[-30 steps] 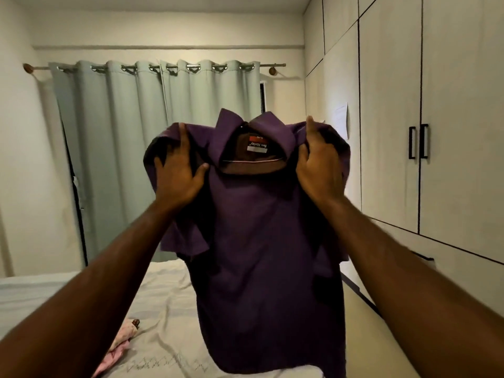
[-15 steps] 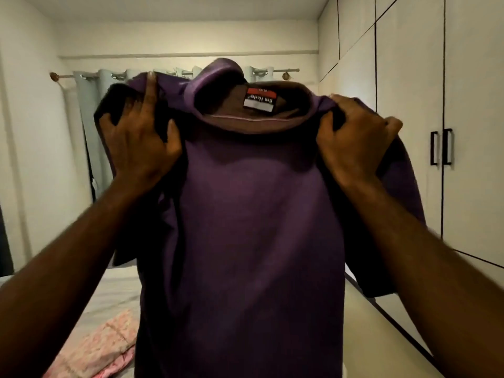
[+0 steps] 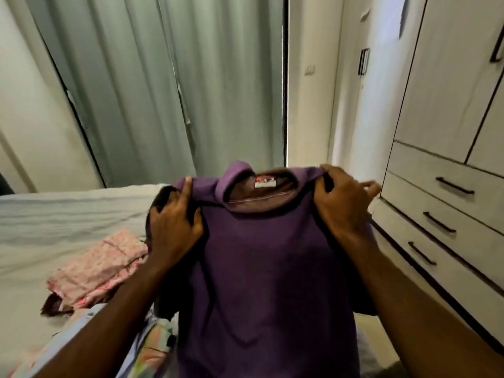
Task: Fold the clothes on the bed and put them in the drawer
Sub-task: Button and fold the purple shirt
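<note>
A purple collared shirt [image 3: 267, 268] hangs in front of me over the bed [image 3: 54, 214], its back toward me and the neck label showing at the top. My left hand [image 3: 174, 222] grips its left shoulder and my right hand [image 3: 343, 203] grips its right shoulder. The sleeves are tucked behind the body of the shirt. The wardrobe drawers [image 3: 441, 211] at the right are shut, each with a dark bar handle.
A crumpled pink patterned garment [image 3: 101, 268] lies on the bed at the left. More light, colourful clothes [image 3: 81, 336] lie under my left forearm. Grey-green curtains [image 3: 163, 85] hang behind the bed. Tall wardrobe doors [image 3: 450, 77] stand above the drawers.
The shirt and both hands have come down from in front of the curtain rod to just above the bed, and my view has tilted downward. Both hands have kept their hold on the shoulders.
</note>
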{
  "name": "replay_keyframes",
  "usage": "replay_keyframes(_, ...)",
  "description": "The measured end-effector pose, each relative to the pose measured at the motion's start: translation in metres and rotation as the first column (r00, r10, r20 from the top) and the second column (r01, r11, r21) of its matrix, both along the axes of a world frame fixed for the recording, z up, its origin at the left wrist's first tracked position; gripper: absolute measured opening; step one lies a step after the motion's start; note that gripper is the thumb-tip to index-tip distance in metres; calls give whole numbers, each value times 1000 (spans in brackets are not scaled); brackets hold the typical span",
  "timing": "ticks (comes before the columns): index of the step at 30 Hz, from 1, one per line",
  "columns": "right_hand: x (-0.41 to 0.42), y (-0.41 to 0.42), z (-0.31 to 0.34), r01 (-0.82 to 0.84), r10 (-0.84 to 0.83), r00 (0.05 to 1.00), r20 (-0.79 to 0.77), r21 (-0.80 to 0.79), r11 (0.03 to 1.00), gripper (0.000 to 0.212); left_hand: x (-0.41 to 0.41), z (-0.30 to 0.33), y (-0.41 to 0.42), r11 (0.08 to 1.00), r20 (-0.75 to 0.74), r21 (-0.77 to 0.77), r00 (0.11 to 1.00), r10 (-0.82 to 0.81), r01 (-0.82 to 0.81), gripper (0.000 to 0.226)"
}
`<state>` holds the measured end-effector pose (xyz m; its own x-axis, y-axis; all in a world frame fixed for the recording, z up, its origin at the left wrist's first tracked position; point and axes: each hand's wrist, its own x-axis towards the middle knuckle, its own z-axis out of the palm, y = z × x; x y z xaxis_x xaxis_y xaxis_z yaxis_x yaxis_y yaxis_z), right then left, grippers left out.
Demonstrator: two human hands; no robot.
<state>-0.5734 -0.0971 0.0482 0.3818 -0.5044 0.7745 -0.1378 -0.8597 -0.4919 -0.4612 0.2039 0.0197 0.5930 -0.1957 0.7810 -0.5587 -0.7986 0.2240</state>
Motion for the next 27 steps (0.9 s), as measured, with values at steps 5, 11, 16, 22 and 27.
replay_keyframes(5, 34, -18, -97, -28, 28, 989, -142, 5, 1000, 19, 40, -95, -14, 975, -302, 219, 953, 29, 40, 88)
replay_keyframes(11, 65, -49, -165, -85, 82, 987, -141, -16, 996, 19, 83, -148, -12, 992, -68, 125, 998, 0, 9, 43)
replay_keyframes(16, 108, -72, -182, -328, 332, 929, -164, 48, 943, 21, 131, -132, -34, 995, -217, -34, 973, 79, -89, 34)
replay_keyframes(22, 230, -112, -180, -210, 243, 812, -531, 123, 970, 36, 258, -136, -86, 990, -537, 138, 838, 102, -32, 29)
replay_keyframes(27, 253, -130, -247, -8, 131, 276, -952, 134, 991, 43, 294, -238, -94, 962, -893, 254, 405, 194, 99, 66)
